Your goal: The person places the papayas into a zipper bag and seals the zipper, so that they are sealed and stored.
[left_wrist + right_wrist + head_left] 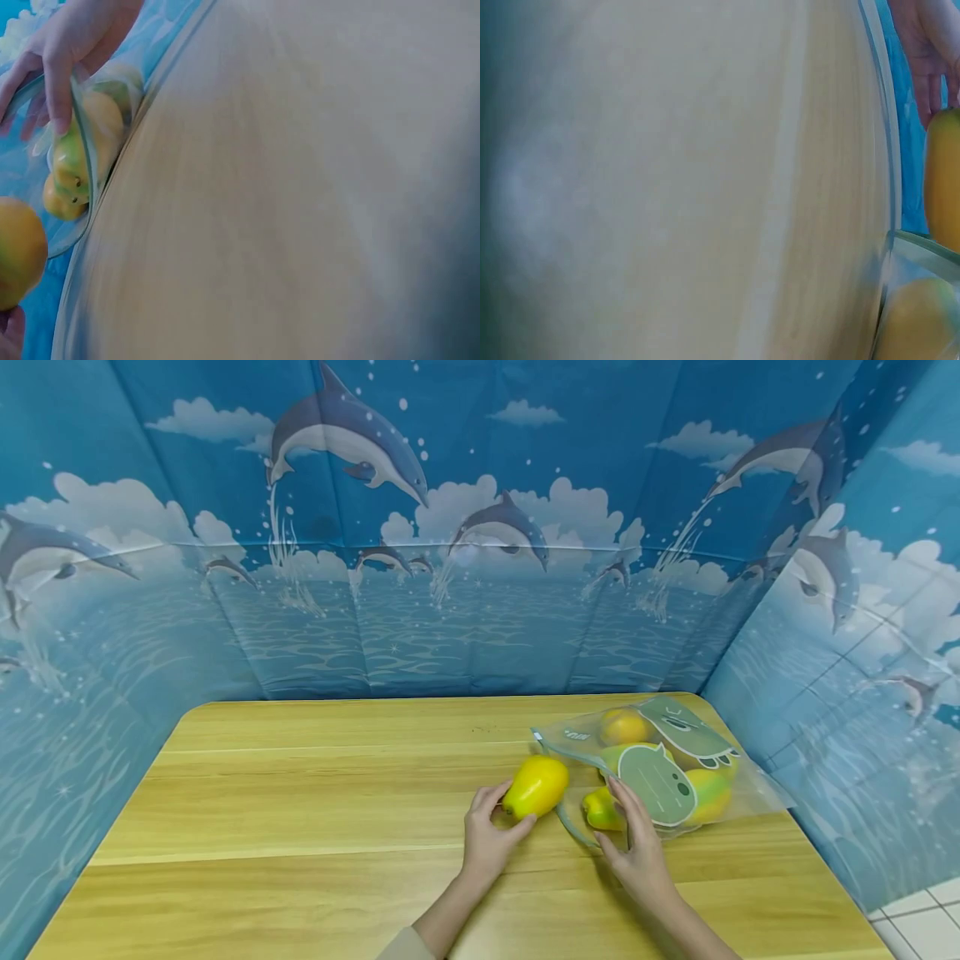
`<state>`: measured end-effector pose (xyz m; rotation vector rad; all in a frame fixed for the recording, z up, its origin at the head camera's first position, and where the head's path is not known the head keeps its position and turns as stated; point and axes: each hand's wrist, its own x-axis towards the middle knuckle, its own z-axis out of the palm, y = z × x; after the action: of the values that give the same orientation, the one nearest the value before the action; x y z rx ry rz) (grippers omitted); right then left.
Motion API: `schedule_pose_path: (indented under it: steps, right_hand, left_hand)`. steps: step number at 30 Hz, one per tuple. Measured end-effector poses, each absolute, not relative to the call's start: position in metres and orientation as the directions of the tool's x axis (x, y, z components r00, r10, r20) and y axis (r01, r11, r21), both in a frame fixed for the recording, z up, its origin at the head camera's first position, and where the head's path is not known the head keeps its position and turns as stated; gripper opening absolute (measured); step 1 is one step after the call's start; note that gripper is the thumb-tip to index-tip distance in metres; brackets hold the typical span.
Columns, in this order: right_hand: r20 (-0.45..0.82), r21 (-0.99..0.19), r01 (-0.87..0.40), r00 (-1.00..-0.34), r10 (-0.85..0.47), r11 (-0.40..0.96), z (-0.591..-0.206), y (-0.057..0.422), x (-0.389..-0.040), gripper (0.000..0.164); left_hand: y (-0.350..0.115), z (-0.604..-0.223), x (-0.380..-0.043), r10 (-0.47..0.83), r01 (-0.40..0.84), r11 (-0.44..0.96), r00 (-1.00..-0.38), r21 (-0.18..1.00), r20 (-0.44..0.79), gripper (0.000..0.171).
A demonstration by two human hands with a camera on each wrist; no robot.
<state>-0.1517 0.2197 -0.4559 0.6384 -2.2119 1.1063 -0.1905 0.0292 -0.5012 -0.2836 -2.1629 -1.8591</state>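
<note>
On the left, my left hand (491, 831) holds a yellow papaya (537, 787) just outside the mouth of a clear bag. Its thumb and fingers sit around the fruit's narrow stem end. The zip bag (656, 781) is printed with green cartoon shapes and lies with its mouth toward the papaya. My right hand (637, 852) is at that mouth, fingers and thumb spread apart along the green-edged rim (91, 165). Inside the bag are several yellow and green fruits, among them a papaya (602, 810) near the opening.
A wooden table (300, 810) bears the bag at its right side. Behind and on both sides hangs a blue curtain (465, 627) printed with dolphins. White floor tiles (926, 927) show at the lower right.
</note>
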Motion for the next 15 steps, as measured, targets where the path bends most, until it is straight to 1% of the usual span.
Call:
schedule_pose_path:
  steps: [7,15]
  right_hand:
    - [0.676,-0.551,-0.631,-0.721,-0.152,0.546,-0.456,0.220,-0.151,0.082]
    - [0.669,-0.551,-0.624,-0.727,-0.155,0.555,-0.456,0.220,-0.150,0.083]
  left_hand:
    - [0.043,-0.504,-0.198,0.026,0.380,0.210,-0.923,0.901,0.384,0.050]
    - [0.058,-0.506,-0.207,0.050,0.361,0.262,-0.931,0.895,0.361,0.050]
